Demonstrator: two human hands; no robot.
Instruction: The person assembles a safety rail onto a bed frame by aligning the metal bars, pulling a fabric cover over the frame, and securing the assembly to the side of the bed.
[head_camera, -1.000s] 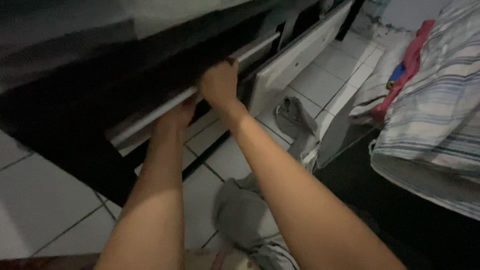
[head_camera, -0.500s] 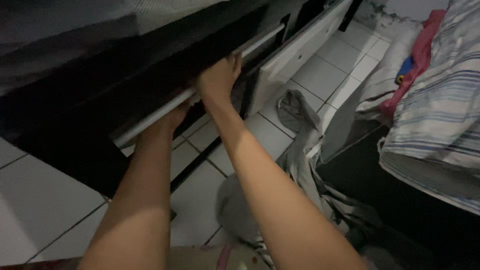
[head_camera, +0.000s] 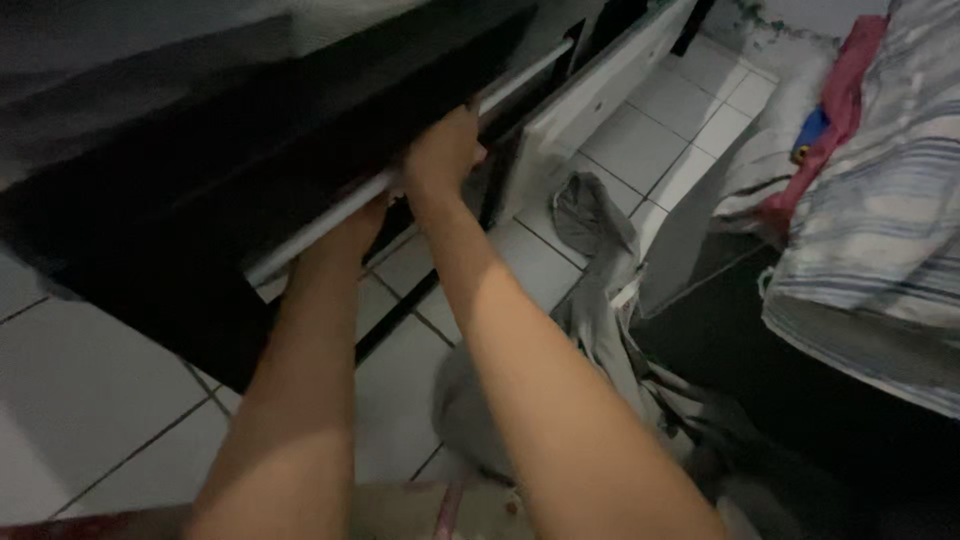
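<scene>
A long pale bar handle (head_camera: 520, 85) runs along the front of a dark oven door (head_camera: 250, 150) at the top of the head view. My right hand (head_camera: 440, 150) is wrapped around that handle near its middle. My left hand (head_camera: 350, 222) reaches under the handle further left; its fingers are hidden behind the bar, so its grip is unclear. Both forearms stretch up from the bottom of the view.
A grey cloth (head_camera: 590, 290) lies crumpled on the white tiled floor (head_camera: 90, 400) under my arms. A white cabinet panel (head_camera: 610, 90) stands beyond the door. Striped fabric (head_camera: 880, 230) with a pink cloth (head_camera: 840, 110) piles on the right over a dark surface.
The view has shifted a little, so my arms and the handle sit slightly higher and more to the right. Both hands stay at the handle.
</scene>
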